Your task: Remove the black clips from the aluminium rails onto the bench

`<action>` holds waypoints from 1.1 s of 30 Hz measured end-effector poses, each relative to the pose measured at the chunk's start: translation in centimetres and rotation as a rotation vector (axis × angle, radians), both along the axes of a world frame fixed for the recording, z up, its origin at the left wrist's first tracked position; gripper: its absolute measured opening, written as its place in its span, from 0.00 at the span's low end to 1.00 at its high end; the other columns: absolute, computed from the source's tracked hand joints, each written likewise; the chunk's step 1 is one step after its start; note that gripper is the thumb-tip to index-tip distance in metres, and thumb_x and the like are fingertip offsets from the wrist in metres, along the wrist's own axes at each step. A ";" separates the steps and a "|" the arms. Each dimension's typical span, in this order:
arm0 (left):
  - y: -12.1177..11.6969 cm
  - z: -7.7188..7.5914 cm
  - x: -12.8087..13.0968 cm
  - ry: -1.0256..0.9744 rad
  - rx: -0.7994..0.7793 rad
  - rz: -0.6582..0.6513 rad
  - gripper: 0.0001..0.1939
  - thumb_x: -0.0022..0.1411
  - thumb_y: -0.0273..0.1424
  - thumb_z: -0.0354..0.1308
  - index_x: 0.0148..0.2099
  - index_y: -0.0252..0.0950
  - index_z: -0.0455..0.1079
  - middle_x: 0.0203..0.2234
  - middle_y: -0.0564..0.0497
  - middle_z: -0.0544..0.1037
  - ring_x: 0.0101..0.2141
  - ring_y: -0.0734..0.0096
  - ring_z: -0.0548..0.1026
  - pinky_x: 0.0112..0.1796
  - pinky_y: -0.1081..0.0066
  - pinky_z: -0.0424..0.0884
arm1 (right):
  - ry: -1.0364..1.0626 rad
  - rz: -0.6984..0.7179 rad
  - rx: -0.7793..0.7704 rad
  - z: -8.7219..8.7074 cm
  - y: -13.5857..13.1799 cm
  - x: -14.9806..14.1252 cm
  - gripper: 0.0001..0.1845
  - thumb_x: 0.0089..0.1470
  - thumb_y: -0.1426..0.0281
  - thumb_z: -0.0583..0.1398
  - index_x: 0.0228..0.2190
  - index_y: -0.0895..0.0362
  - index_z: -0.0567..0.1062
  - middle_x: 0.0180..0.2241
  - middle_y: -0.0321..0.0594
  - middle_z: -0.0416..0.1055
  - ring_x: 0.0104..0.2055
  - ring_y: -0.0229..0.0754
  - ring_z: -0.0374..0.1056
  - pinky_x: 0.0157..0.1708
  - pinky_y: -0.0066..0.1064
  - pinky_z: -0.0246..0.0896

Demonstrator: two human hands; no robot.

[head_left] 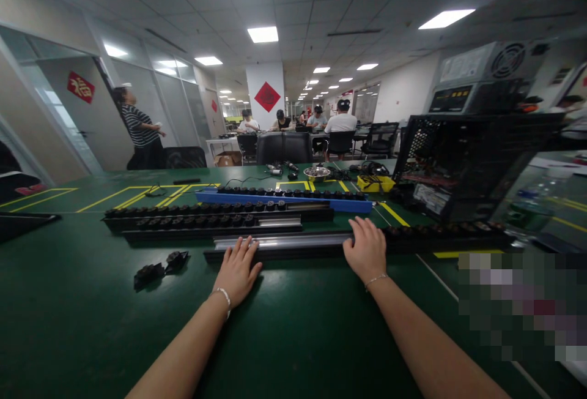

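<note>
A long black channel rail [298, 243] lies across the green table before me, its bright metallic inner face showing between my hands. My left hand [238, 270] rests on its left part, fingers stretched out and spread. Farther right, my right hand [367, 249] lies over the same rail with its fingers extended across it. A row of dark round parts [440, 235] continues along the rail beyond my right hand. Two similar black rails, a nearer one [275, 226] and a farther one [312, 212], lie behind, partly filled with black round pieces. Farther back is a blue rail [330, 204].
Loose black pieces [158, 269] lie left of my left hand. An open computer case [468, 166] with power supplies [481, 62] on top stands at right, near a plastic bottle [532, 203]. Behind are a metal bowl [317, 172] and a yellow tray [376, 185]. Several people are in the background.
</note>
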State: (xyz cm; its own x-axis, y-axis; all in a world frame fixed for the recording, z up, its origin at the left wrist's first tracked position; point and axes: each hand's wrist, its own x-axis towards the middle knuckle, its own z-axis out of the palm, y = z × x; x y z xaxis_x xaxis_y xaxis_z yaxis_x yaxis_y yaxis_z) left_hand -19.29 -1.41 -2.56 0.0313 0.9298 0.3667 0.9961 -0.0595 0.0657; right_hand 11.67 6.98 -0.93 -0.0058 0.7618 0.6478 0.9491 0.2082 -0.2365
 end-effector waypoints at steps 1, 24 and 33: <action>-0.1 0.0 -0.2 -0.001 -0.020 0.014 0.26 0.63 0.38 0.44 0.62 0.38 0.56 0.62 0.46 0.56 0.63 0.56 0.47 0.58 0.49 0.50 | 0.008 -0.072 0.000 0.0 0.2 0.6 0.27 0.49 0.71 0.50 0.52 0.62 0.66 0.57 0.48 0.60 0.61 0.50 0.48 0.58 0.47 0.41; -0.4 0.1 -1.0 0.009 0.006 0.031 0.26 0.60 0.34 0.48 0.61 0.38 0.58 0.59 0.44 0.62 0.61 0.55 0.54 0.58 0.48 0.51 | -0.002 -0.064 -0.092 -0.9 1.2 2.0 0.23 0.54 0.67 0.48 0.46 0.64 0.72 0.51 0.55 0.64 0.57 0.53 0.54 0.54 0.45 0.51; -0.5 0.5 -0.8 0.006 -0.005 0.039 0.26 0.59 0.32 0.48 0.60 0.37 0.58 0.58 0.45 0.63 0.60 0.56 0.55 0.58 0.49 0.51 | 0.006 0.019 -0.047 -1.1 1.2 1.4 0.22 0.54 0.70 0.48 0.46 0.66 0.72 0.50 0.56 0.66 0.56 0.51 0.56 0.55 0.44 0.52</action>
